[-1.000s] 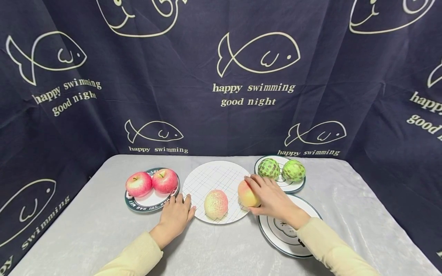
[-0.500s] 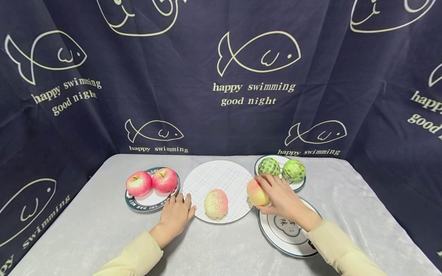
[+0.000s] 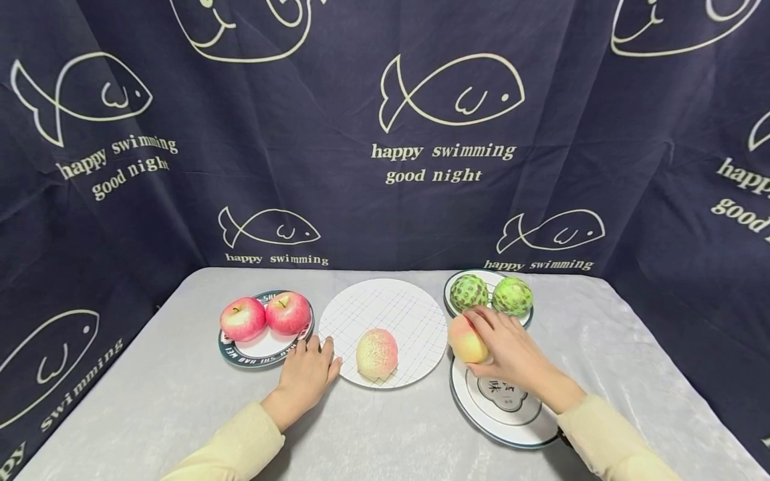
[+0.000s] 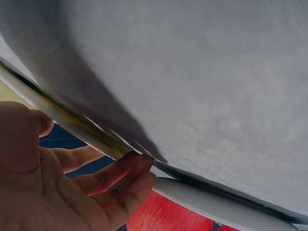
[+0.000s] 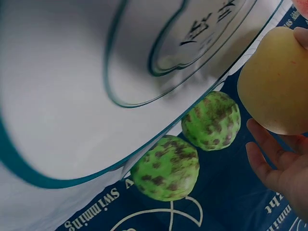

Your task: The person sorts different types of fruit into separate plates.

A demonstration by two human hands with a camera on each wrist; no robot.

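Observation:
My right hand (image 3: 508, 347) grips a yellow-pink peach (image 3: 467, 339) over the upper left rim of a white plate (image 3: 511, 427) with a dark green edge and printed characters. In the right wrist view, the peach (image 5: 274, 86) is at the right, with fingers curled against it. A second peach (image 3: 377, 354) sits on the round white plate with grid lines (image 3: 391, 300) in the middle. My left hand (image 3: 303, 374) rests with fingers extended between that plate and the apple plate; the left wrist view shows this hand (image 4: 72, 187) with its fingertips at the table.
Two red apples (image 3: 242, 319) sit on a green-rimmed plate (image 3: 252, 361) at the left. At the back right, two green custard apples (image 3: 512, 296) share a small plate (image 3: 523, 323). A dark fish-print curtain (image 3: 337, 133) hangs behind the grey-covered table (image 3: 373, 441).
My right hand has carried the peach rightward, from the right side of the gridded plate to over the edge of the printed plate. The left hand has stayed put.

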